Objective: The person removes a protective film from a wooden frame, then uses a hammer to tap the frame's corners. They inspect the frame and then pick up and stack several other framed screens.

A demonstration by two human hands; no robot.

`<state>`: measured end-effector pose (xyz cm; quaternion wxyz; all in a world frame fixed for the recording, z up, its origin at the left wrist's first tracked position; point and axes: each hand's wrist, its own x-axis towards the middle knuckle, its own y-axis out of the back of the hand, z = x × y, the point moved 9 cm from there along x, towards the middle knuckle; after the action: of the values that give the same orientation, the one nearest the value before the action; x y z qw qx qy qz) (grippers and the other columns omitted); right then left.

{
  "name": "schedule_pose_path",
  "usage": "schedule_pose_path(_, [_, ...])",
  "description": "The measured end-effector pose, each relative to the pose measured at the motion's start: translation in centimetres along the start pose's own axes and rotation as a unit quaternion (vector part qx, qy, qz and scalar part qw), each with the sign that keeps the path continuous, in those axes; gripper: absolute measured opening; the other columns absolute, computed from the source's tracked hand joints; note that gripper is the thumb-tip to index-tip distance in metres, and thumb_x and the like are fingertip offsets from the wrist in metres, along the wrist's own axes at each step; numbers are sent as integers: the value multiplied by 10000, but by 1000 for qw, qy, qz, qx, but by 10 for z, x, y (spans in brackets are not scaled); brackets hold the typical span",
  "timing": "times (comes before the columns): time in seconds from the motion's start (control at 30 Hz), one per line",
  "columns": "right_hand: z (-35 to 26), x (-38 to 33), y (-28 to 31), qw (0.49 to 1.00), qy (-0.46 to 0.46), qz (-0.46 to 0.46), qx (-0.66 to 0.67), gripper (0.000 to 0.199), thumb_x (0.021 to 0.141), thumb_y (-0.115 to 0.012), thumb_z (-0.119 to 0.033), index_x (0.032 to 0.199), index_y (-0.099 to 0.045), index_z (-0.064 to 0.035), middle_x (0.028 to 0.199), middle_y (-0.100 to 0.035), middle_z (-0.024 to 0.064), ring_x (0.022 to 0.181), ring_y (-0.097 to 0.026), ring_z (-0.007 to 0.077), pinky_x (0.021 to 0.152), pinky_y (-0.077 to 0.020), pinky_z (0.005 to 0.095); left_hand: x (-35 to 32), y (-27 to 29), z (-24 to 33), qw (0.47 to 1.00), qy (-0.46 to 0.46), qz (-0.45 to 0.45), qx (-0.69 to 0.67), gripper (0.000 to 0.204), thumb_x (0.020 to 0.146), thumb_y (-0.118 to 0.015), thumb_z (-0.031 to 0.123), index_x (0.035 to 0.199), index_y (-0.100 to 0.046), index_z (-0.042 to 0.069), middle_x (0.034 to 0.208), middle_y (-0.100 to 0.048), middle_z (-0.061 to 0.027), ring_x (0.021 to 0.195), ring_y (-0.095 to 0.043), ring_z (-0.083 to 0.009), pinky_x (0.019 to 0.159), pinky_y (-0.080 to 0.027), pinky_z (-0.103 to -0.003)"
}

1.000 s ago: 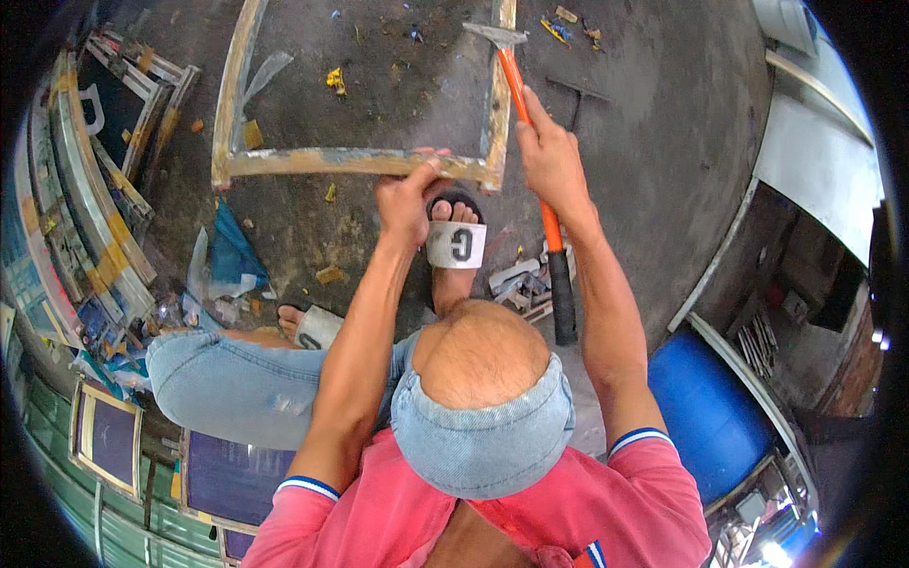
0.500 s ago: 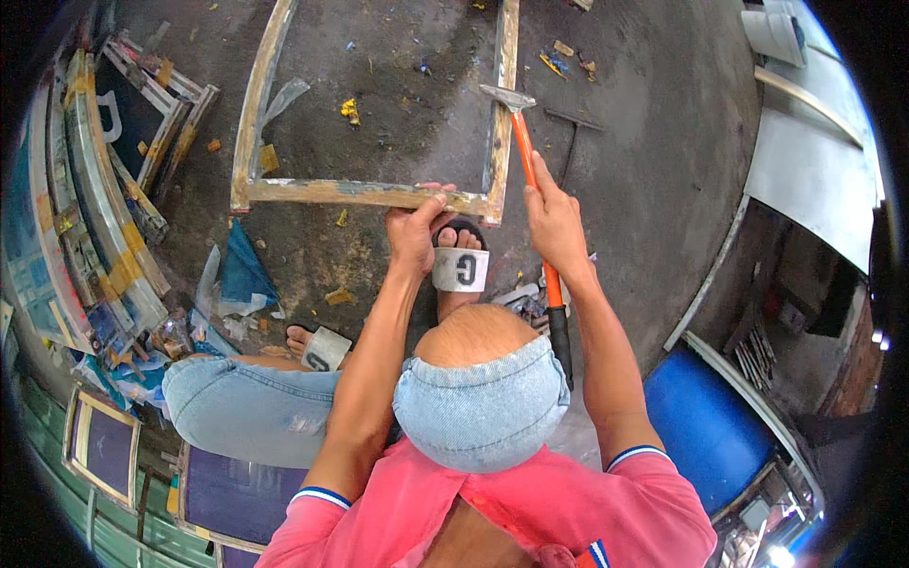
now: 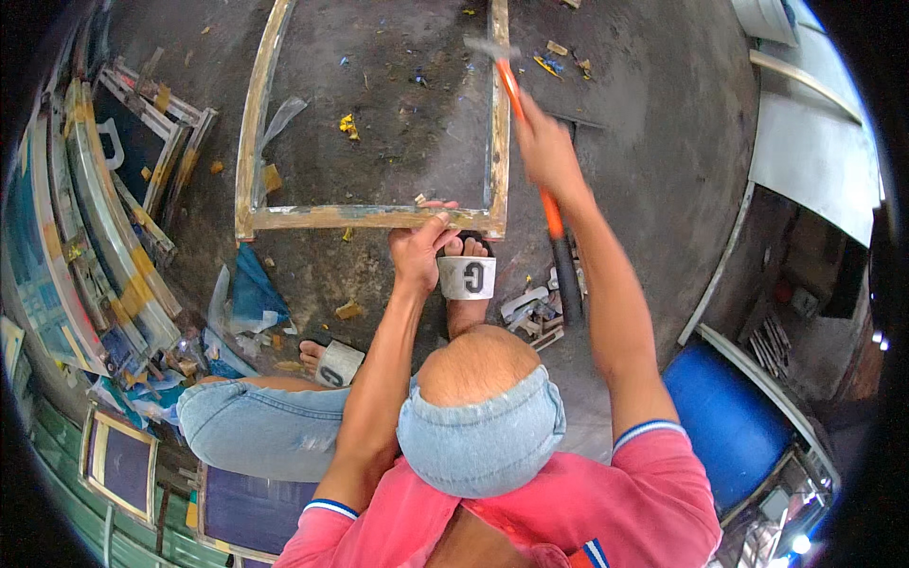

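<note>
A worn, paint-stained wooden frame [image 3: 331, 219] extends away from me past the top of the view, its near bar just beyond my sandalled foot. My left hand [image 3: 417, 254] is closed around that near bar, close to the right corner, with the thumb on top. In my right hand [image 3: 551, 156] is a scraper [image 3: 552, 218] with a long orange handle, a black grip and a flat metal head. The head is slightly blurred and lies at the frame's right bar; whether it touches the wood I cannot tell.
Old frames [image 3: 114, 218] are stacked at the left. Wood scraps [image 3: 538, 312] lie right of my foot, and yellow debris [image 3: 349, 126] is on the floor inside the frame. A blue panel [image 3: 727, 421] stands at the lower right, below a pale sheet [image 3: 810, 156].
My right hand and the scraper have moved farther away along the frame's right bar. The frame sits slightly lower in view, and my left hand keeps its grip.
</note>
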<state>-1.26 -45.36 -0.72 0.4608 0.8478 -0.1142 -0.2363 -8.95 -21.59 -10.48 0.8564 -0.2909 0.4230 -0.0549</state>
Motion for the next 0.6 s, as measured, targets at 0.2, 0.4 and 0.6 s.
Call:
schedule_pose_path(0.2, [-4, -10, -3, 1000, -2, -17, -14, 477, 948, -489, -187, 1415, -455, -91, 969, -669, 271, 855, -670, 420, 774, -528, 464, 7, 9, -2, 1000, -15, 13, -1, 267, 870, -613, 41, 1129, -595, -23, 1144, -657, -183, 986, -665, -239, 828, -597, -360])
schedule_pose_path(0.4, [9, -11, -14, 999, 17, 28, -43, 487, 942, -477, -164, 1424, -445, -97, 959, -670, 284, 847, -678, 428, 783, -532, 475, -3, 13, 1, 1000, 3, 19, 12, 251, 858, -625, 50, 1097, -605, -22, 1113, -667, -179, 949, -668, -220, 789, -594, -328])
schedule_pose_path(0.6, [6, 85, 4, 997, -51, -20, 61, 484, 949, -453, -208, 1430, -436, -154, 785, -665, 241, 550, -649, 341, 575, -533, 457, -5, 8, 5, 1000, -10, 16, 1, 225, 848, -620, 39, 1065, -620, -18, 1081, -678, -170, 907, -671, -192, 735, -592, -287])
